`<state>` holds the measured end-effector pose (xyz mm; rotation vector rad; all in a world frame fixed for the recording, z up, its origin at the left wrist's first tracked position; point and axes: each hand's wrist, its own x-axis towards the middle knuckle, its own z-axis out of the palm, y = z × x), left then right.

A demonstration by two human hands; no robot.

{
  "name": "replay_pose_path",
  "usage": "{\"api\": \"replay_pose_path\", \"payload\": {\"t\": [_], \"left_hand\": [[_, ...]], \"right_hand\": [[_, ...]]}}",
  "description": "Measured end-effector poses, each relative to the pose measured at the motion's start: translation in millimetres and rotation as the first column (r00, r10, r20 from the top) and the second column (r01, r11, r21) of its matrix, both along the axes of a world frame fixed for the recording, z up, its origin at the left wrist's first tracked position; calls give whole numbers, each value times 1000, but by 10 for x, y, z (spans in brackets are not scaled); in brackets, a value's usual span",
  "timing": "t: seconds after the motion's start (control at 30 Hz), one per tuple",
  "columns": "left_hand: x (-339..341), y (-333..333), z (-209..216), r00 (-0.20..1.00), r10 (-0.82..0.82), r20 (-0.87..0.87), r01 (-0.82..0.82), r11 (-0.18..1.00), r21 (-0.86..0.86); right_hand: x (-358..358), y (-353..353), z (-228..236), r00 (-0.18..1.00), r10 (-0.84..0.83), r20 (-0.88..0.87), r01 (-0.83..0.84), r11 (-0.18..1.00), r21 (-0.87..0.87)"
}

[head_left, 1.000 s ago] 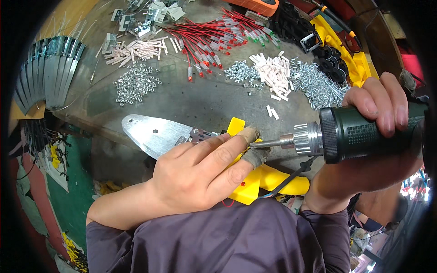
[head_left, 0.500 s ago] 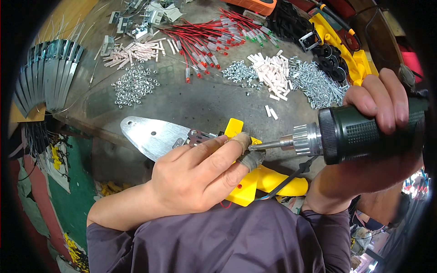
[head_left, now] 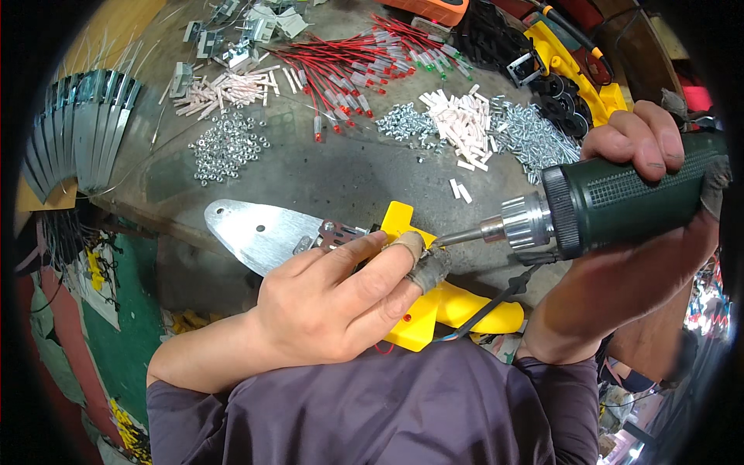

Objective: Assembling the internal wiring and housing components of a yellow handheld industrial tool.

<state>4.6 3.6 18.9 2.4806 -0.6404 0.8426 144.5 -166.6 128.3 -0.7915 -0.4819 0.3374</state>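
Nearest, a dark grey sleeve (head_left: 372, 411) along the bottom edge. Just above it, left hand (head_left: 333, 302) curled and pinching a yellow plastic tool body (head_left: 418, 310) with a flat shiny metal blade (head_left: 256, 232) sticking out to the left, two small holes in the blade. Fingertips (head_left: 407, 248) wrapped in dirty tape, pressed on the yellow part right at the tip of the bit. Right hand (head_left: 643, 155) wrapped tight round a dark green electric screwdriver (head_left: 620, 205) with a silver chuck, held level, bit touching the yellow part. A thin black cord (head_left: 496, 298) hanging under the screwdriver, across the yellow handle.

Farther off on the grey worktable (head_left: 349, 178): a small pile of silver nuts (head_left: 229, 147) to the left, a heap of silver screws (head_left: 527, 136) to the right, white little tubes (head_left: 461, 124) between them. Beyond, a bunch of red wires (head_left: 349, 66) and pale pink tubes (head_left: 225, 89). At the far left, a fan of grey metal strips (head_left: 74, 132) on a brown card. At the far right, more yellow plastic parts (head_left: 573, 66) beside black pieces. No labels or signs clear enough to tell.
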Motion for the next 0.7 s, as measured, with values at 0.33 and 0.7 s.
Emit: {"api": "replay_pose_path", "payload": {"t": [0.33,0.7], "left_hand": [[11,-13,-24,1000,1,-6,-1,1000,11],[-24,-66,-197,987,132,89,-133,991,6]], "right_hand": [[60,-55,-31,997,56,-53,-56,998,13],[97,70,-156,996,91,-20,-92,995,-31]]}}
